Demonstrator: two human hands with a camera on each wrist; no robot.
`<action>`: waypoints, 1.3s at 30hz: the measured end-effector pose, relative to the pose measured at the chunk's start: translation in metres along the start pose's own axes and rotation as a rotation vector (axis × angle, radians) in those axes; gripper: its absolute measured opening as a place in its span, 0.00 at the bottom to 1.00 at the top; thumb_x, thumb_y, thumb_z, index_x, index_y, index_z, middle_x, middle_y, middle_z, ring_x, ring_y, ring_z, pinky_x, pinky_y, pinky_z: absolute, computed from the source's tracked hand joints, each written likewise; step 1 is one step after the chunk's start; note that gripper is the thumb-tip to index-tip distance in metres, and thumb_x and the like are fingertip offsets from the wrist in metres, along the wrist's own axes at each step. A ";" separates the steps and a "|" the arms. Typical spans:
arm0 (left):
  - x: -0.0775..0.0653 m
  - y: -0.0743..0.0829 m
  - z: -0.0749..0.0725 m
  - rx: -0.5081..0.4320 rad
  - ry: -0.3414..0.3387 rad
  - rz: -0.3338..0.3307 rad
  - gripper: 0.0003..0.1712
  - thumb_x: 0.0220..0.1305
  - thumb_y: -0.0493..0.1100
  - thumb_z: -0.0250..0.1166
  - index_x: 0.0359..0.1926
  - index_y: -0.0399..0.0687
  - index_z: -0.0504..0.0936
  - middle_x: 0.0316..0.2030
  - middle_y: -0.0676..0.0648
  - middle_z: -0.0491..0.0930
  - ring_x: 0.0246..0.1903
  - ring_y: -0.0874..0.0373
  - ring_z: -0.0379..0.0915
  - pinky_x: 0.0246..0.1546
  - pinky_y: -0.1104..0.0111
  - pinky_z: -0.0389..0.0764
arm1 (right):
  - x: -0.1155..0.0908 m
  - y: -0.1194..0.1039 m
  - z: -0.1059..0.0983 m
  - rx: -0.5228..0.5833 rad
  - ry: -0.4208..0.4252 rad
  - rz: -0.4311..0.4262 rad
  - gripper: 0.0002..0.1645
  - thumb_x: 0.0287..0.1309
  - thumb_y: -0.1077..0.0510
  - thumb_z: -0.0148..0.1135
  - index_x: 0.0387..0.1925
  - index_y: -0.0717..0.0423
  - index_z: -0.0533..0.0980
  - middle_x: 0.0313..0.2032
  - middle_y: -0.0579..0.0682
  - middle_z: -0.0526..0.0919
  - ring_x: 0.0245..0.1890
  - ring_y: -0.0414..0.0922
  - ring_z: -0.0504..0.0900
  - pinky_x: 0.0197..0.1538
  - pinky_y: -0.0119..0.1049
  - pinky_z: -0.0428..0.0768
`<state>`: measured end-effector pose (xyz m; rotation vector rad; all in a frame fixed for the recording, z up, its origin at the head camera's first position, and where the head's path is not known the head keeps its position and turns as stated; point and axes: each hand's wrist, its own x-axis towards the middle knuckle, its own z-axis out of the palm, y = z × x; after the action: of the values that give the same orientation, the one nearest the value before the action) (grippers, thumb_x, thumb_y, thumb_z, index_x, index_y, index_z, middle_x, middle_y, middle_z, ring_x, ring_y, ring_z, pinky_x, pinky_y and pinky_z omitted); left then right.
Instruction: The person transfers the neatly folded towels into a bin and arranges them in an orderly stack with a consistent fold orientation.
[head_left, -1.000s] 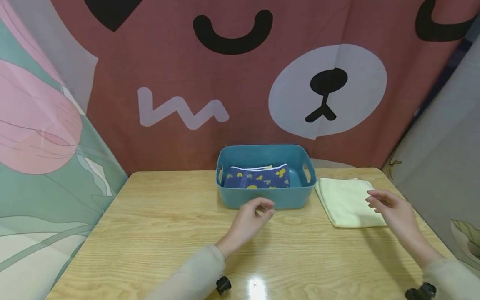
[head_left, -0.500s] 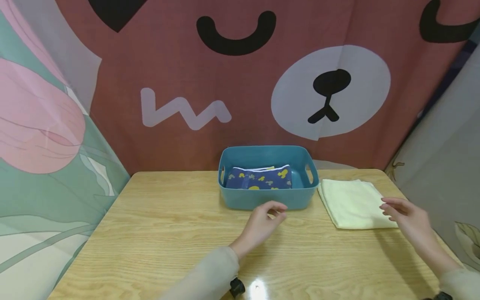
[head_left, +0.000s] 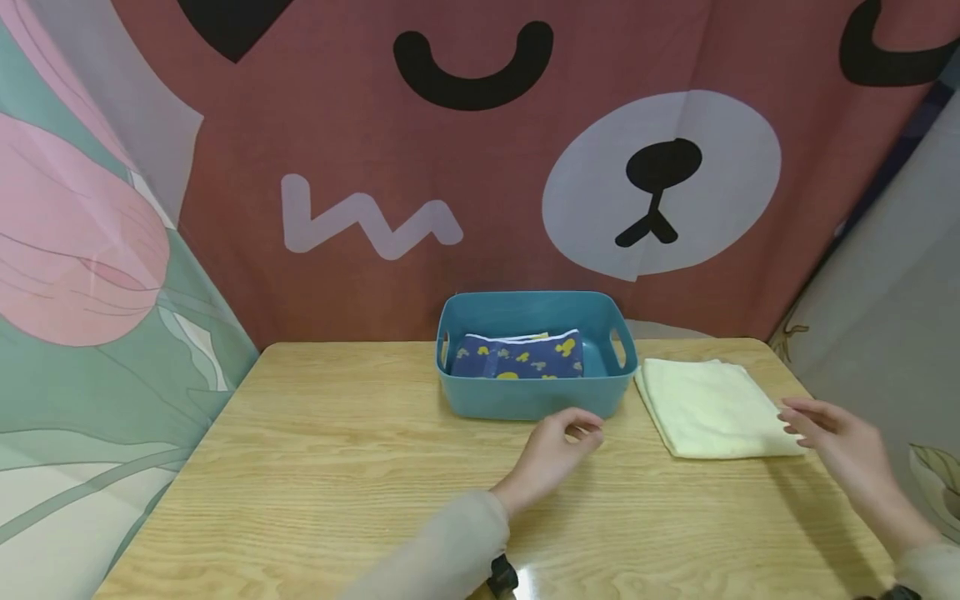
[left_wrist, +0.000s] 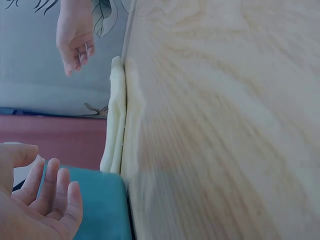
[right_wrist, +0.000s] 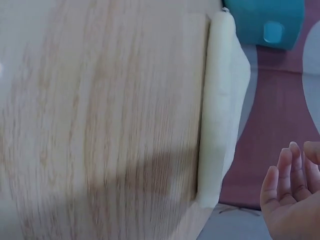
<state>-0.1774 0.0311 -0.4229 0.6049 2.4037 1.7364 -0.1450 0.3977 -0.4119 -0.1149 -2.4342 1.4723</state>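
A folded pale yellow cloth (head_left: pixel 712 408) lies flat at the right of the table. My right hand (head_left: pixel 840 442) hovers at its right front corner, fingers loosely bent and holding nothing. Left of the cloth stands a teal plastic basket (head_left: pixel 525 400) with handle holes. Inside it sits a folded dark blue cloth (head_left: pixel 517 357) with yellow and grey prints and a white edge. My left hand (head_left: pixel 555 450) is in the air just in front of the basket, fingers relaxed around nothing. In the left wrist view, the left hand (left_wrist: pixel 45 205) shows its loose fingers beside the basket.
The wooden table (head_left: pixel 315 467) backs onto a reddish-brown curtain (head_left: pixel 360 292) with a bear print. A flower-patterned curtain (head_left: pixel 90 375) hangs on the left and a grey curtain (head_left: pixel 885 275) on the right.
Both hands have drifted to the right over the table, the left along the basket's front, the right toward the yellow cloth's outer edge. The basket and cloths stay in place.
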 end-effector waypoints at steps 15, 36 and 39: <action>0.018 0.004 0.031 -0.194 0.028 -0.116 0.09 0.67 0.39 0.65 0.46 0.43 0.86 0.35 0.57 0.80 0.36 0.68 0.75 0.40 0.73 0.77 | 0.002 0.016 -0.010 -0.010 -0.020 0.100 0.09 0.68 0.53 0.62 0.40 0.29 0.80 0.31 0.20 0.80 0.28 0.27 0.81 0.30 0.23 0.77; 0.030 0.008 0.076 -0.198 0.111 -0.186 0.08 0.64 0.39 0.66 0.43 0.45 0.85 0.31 0.60 0.78 0.32 0.69 0.73 0.38 0.74 0.75 | 0.023 0.026 -0.009 -0.174 0.021 0.129 0.22 0.70 0.47 0.57 0.50 0.62 0.78 0.28 0.17 0.74 0.27 0.22 0.76 0.28 0.28 0.79; 0.031 0.009 0.081 -0.207 0.118 -0.203 0.08 0.64 0.39 0.66 0.44 0.45 0.85 0.31 0.60 0.78 0.33 0.68 0.73 0.39 0.72 0.76 | 0.024 0.027 -0.010 -0.183 0.009 0.135 0.25 0.70 0.47 0.57 0.52 0.67 0.76 0.28 0.17 0.74 0.27 0.22 0.76 0.28 0.29 0.79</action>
<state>-0.1782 0.1168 -0.4379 0.2301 2.2247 1.9452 -0.1677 0.4243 -0.4262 -0.3300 -2.5946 1.2947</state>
